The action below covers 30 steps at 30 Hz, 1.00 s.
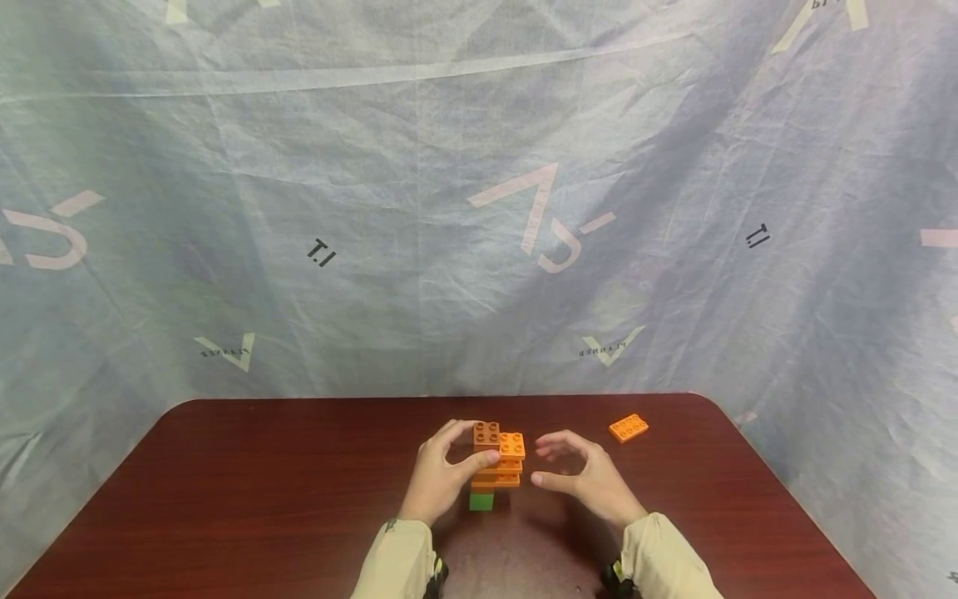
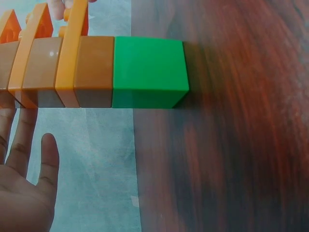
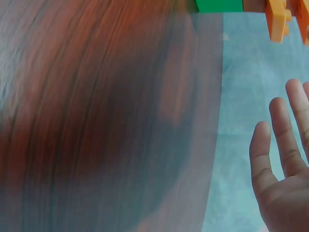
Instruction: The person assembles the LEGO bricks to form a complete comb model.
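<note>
A tower of toy building bricks stands upright on the table: a green brick point(image 2: 149, 67) at the bottom, then brown bricks point(image 2: 95, 63) alternating with orange plates point(image 2: 70, 63) that jut out to the right. On top sit a brown brick point(image 1: 486, 433) and, beside it, an orange piece point(image 1: 512, 447). My left hand point(image 1: 436, 478) grips the upper tower from its left, thumb across the front and fingers behind. My right hand point(image 1: 595, 484) is apart on the right side, fingers loosely curved with nothing between them. In the right wrist view, part of the green brick point(image 3: 219, 5) shows.
A loose orange studded plate point(image 1: 629, 428) lies on the dark red wood table point(image 1: 299, 482), beyond my right hand. A grey-blue printed cloth point(image 1: 419, 249) hangs behind the table's far edge and along both sides.
</note>
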### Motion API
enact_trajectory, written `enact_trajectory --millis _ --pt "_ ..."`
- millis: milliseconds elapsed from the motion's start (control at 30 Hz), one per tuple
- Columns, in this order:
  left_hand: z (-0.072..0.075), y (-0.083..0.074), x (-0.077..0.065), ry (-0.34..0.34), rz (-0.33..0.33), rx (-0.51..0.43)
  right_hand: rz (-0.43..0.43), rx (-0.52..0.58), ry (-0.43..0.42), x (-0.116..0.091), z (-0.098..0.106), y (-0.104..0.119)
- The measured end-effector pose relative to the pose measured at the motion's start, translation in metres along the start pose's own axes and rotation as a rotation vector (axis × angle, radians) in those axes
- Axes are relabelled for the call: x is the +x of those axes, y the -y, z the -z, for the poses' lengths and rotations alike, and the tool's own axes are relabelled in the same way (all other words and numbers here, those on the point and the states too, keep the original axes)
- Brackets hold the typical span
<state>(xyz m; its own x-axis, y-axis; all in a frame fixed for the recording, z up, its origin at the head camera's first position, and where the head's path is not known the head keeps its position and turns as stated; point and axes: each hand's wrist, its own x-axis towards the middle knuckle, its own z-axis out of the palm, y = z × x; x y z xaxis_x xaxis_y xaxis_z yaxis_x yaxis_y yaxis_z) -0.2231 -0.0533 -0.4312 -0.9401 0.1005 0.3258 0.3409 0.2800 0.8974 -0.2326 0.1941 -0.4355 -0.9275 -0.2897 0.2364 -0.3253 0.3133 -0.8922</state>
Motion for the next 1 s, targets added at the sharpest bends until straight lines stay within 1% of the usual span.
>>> enact_trajectory --millis 233,400,667,733,867,1000 --pt "0.000 0.000 -0.001 -0.001 0.018 0.001 -0.025 -0.012 -0.015 -0.004 0.012 -0.005" --pt "0.000 0.000 -0.001 0.002 0.032 0.000 -0.076 -0.009 -0.048 -0.005 0.019 -0.011" --pt "0.000 0.001 -0.002 0.002 0.047 -0.007 -0.089 -0.017 -0.076 -0.008 0.029 -0.020" --pt "0.000 0.001 -0.001 0.001 0.049 -0.011 -0.109 -0.014 -0.080 -0.009 0.033 -0.022" --pt "0.000 0.001 -0.001 -0.002 0.045 -0.009 -0.115 -0.034 -0.076 -0.010 0.040 -0.025" --pt "-0.001 0.001 -0.001 -0.003 0.048 -0.012 -0.141 -0.061 -0.073 -0.010 0.047 -0.029"
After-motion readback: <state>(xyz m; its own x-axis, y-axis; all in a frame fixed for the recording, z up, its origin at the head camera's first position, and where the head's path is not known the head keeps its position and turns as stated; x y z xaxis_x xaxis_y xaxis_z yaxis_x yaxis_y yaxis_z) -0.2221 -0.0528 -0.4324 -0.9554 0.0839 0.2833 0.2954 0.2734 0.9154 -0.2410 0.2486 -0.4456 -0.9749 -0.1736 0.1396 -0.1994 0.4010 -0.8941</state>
